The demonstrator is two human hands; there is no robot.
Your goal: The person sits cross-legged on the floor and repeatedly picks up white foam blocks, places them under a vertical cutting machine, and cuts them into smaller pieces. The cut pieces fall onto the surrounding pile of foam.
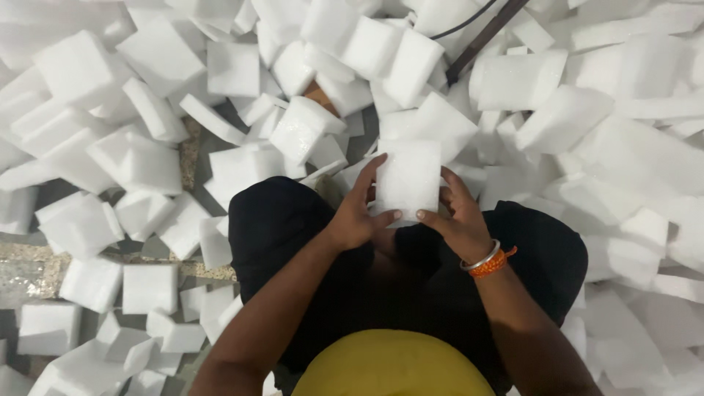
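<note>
I hold a white rectangular foam block (pixel 408 178) upright in front of me, above my knees. My left hand (pixel 361 209) grips its left edge with the fingers along the side and the thumb at the bottom. My right hand (pixel 458 216) grips its right edge and lower corner; that wrist wears a silver bangle and an orange thread band (pixel 490 260). I sit with my legs in black trousers (pixel 282 227), and a yellow shirt (pixel 392 364) shows at the bottom.
Several loose white foam blocks (pixel 150 165) lie heaped all round me, left, far and right. Speckled floor (pixel 29 273) shows at the left between them. A dark bar and a black cable (pixel 480 35) slant at the top.
</note>
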